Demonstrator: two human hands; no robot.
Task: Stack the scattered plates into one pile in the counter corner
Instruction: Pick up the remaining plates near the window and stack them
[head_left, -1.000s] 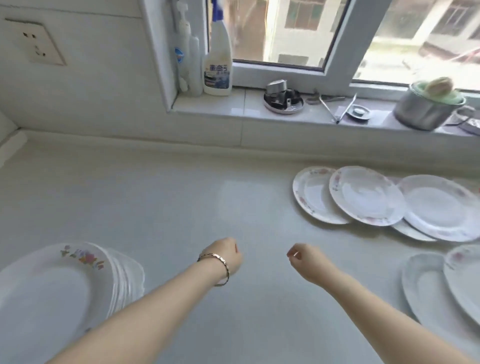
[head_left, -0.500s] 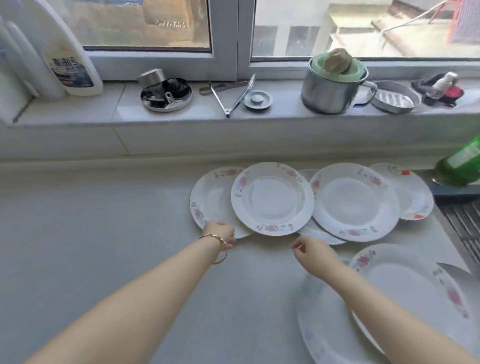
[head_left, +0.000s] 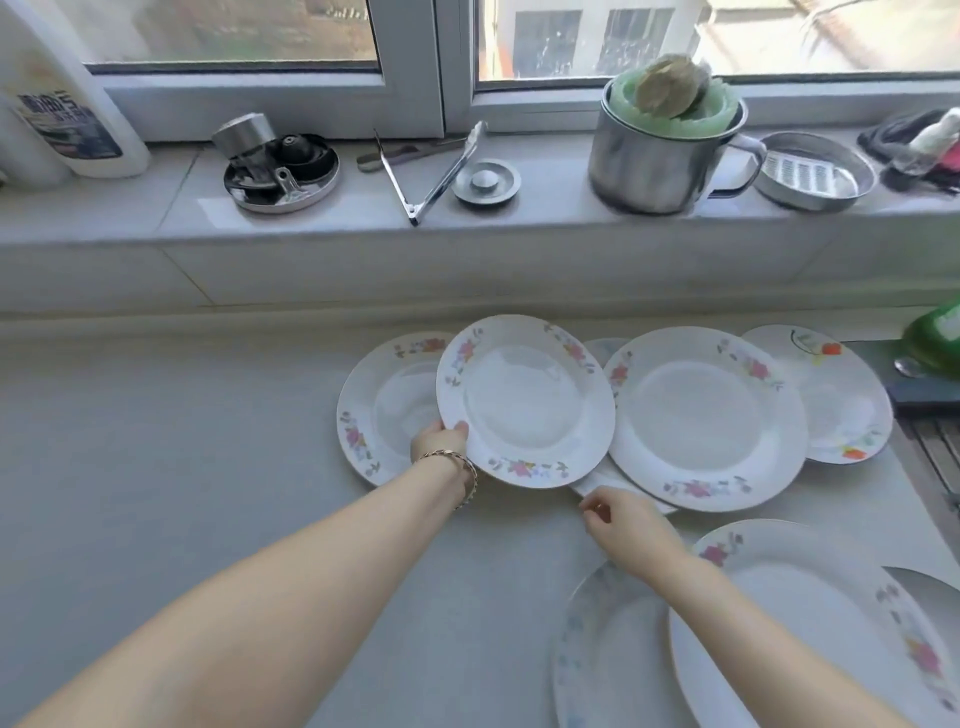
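Several white plates with pink flower rims lie overlapping on the grey counter (head_left: 182, 467). My left hand (head_left: 441, 441) grips the lower left rim of a flowered plate (head_left: 524, 400), thumb on top, and that edge is tilted up over the leftmost plate (head_left: 384, 405). My right hand (head_left: 623, 525), fingers curled, touches the edge of a partly hidden plate (head_left: 597, 486) beneath the others. A larger flowered plate (head_left: 701, 415) and a plate with an orange flower (head_left: 841, 395) lie to the right. Two more plates (head_left: 810, 613) overlap at the lower right. The pile in the corner is out of view.
The window sill holds a white bottle (head_left: 62, 104), a round metal part (head_left: 280, 166), tongs (head_left: 431, 171), a sink plug (head_left: 485, 182), a steel pot with a sponge (head_left: 660, 150) and a metal dish (head_left: 810, 171). A green bottle (head_left: 935, 338) stands by the sink at the right.
The view swung right, away from the stacked pile. Both hands reached forward to the scattered plates, and my left hand took hold of a plate's rim and lifted it.
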